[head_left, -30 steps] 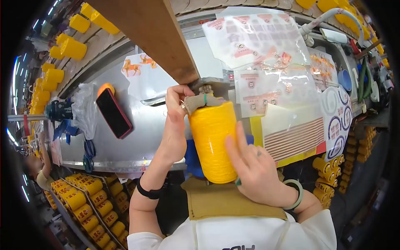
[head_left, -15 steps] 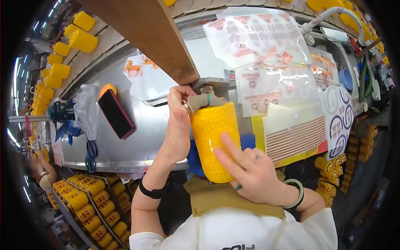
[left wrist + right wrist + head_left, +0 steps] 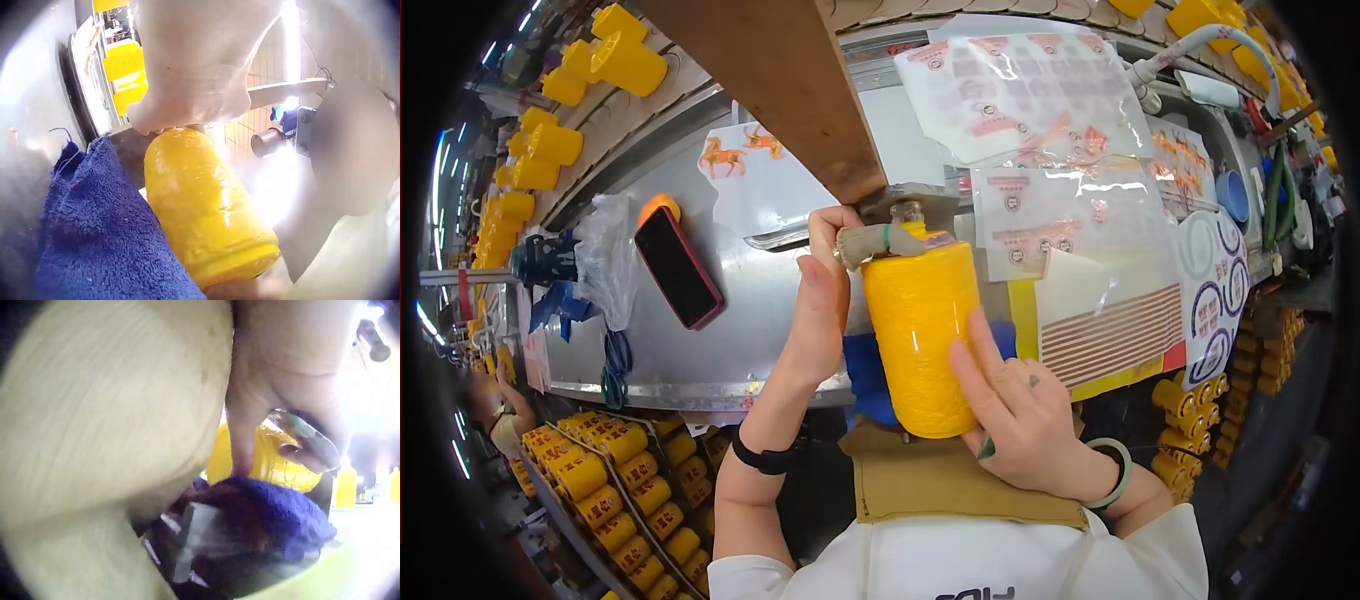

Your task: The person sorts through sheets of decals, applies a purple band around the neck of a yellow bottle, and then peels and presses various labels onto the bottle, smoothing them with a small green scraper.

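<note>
A glossy yellow bottle (image 3: 922,340) lies over the table's near edge, its neck toward the wooden beam. My left hand (image 3: 815,320) grips a grey cloth-like piece (image 3: 862,246) with a green band at the bottle's neck end. Two straight fingers of my right hand (image 3: 1025,425) touch the bottle's right side, while its other fingers hold a small green piece (image 3: 986,447). That piece looks partly clear in the right wrist view (image 3: 303,431). In the left wrist view, the bottle (image 3: 203,209) slants beside a blue towel (image 3: 106,231).
A wooden beam (image 3: 785,90) rises just past my left hand. Printed sheets (image 3: 1060,215) cover the right of the metal table (image 3: 750,290); a phone (image 3: 679,268) lies to the left. Racks of yellow bottles (image 3: 615,470) stand below left, and a person is at the far left.
The bottle has shifted slightly right along with my left hand. My right fingers have slid from the bottle's front to its right side. The bottles at the upper left have moved along.
</note>
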